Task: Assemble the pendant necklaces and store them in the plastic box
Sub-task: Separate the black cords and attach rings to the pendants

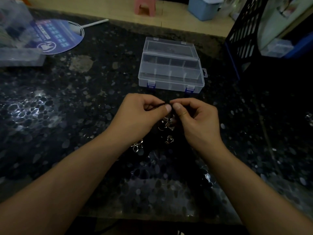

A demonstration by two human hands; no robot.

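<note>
The left hand (144, 114) and the right hand (194, 119) meet over the middle of the dark speckled stone worktop (67, 124), and each one pinches the thin black cord (159, 106) between thumb and finger, so both hands are closed small around it. The cord looks soft, floppy and very light, so it will bend and slip away if it is not held close to its end, right by the fingertips. Just below the hands, at 6 o'clock from them, lie small shiny silver metal pendants (167, 122), and one more silver pendant shaped like a flower (137, 146) sits at about 7 o'clock. They look hard, tiny and smooth, so they may slide on the glossy worktop and are best picked up by the little loop or the edge. The clear plastic box with small compartments and blue clasps (171, 70) waits at 12 o'clock from the hands, its lid standing open. It looks stiff and light, and its compartments look mostly bare, though it is too dim to be sure. A round blue paper fan with a white handle (55, 36) lies far off at 10 o'clock.
</note>
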